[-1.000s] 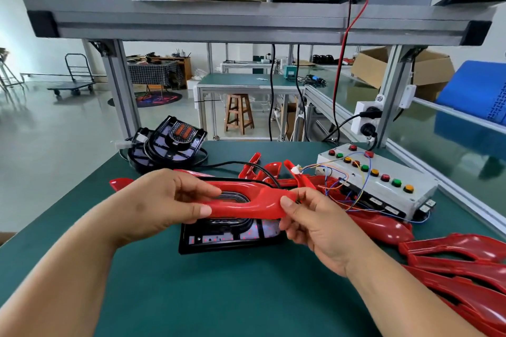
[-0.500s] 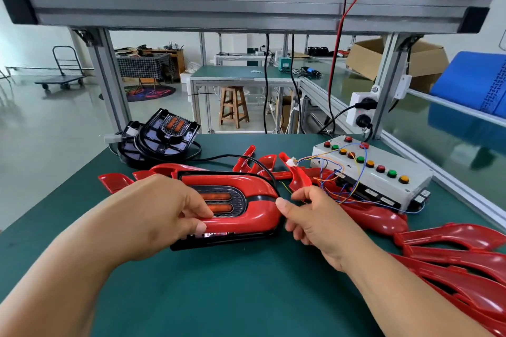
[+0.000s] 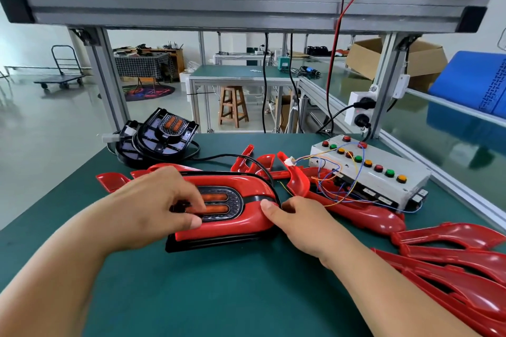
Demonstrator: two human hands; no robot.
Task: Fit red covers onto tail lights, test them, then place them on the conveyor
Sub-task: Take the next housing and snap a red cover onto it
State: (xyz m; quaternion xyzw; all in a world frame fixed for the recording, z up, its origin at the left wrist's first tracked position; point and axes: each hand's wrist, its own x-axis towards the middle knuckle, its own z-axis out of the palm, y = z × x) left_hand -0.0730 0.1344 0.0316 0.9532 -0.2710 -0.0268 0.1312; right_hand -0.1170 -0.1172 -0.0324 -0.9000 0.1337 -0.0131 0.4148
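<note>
Contact: the glossy red plastic cover [image 3: 254,194] has come down from mid-air onto the black tail-light housing [image 3: 213,243].
Both lie on the green bench mat [image 3: 219,295]. The left hand [image 3: 153,205] curls its fingers over the cover's left end, and the right hand [image 3: 301,221] pinches the right end, thumb on top. Testing likely follows.

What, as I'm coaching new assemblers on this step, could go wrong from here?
1. The black cable curves round the light's right end beside the right hand; it may get trapped under the red cover.
2. The left hand presses only the cover's left part, so it might seat unevenly on the black base.
3. Loose coloured wires lie close and could snag.
</note>
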